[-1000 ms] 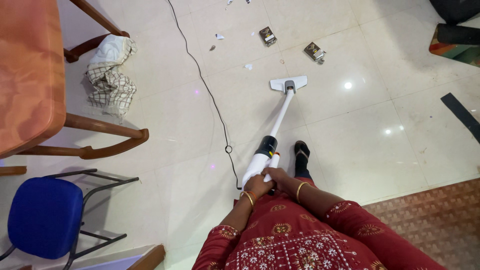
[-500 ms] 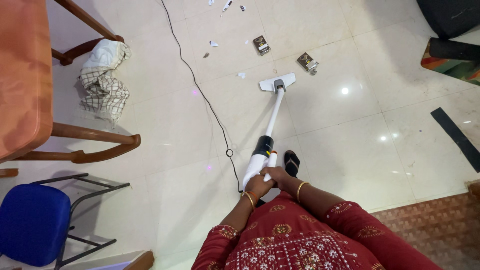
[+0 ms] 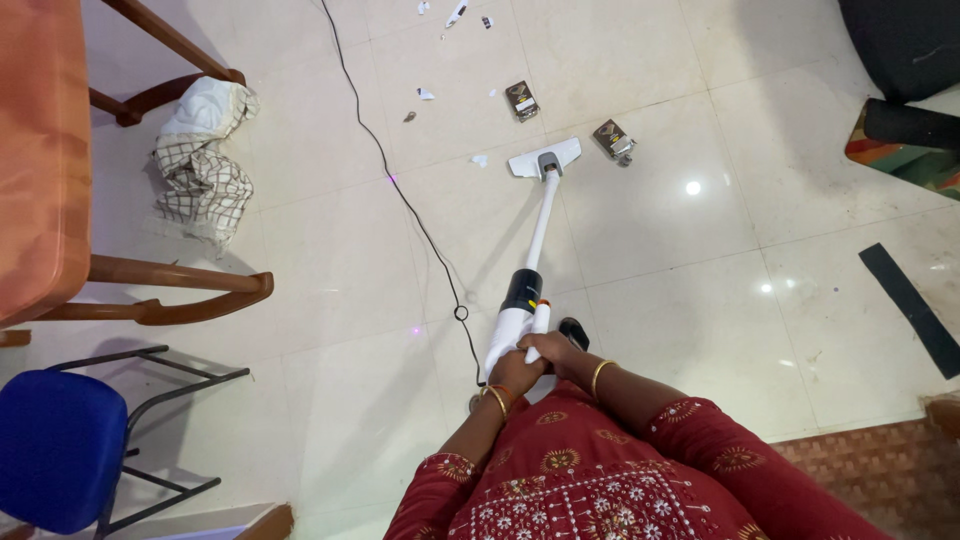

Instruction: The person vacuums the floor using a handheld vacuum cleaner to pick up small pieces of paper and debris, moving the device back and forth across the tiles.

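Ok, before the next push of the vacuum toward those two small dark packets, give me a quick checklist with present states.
1. Both hands on the handle: left hand and right hand grip the stick vacuum. Ok.
2. Floor head flat on the tiles: ok.
3. Black cord clear of the head: runs to its left, apart. Ok.
4. Path free of large items: two dark packets lie close ahead. Not ok.
5. Paper scraps within reach: ok.
6. Motor running: cannot tell.

1 white stick vacuum cleaner (image 3: 528, 262), 2 small dark flat packets (image 3: 521, 101) (image 3: 613, 139), 1 blue-seated metal chair (image 3: 60, 450), 1 checked cloth (image 3: 200, 160).
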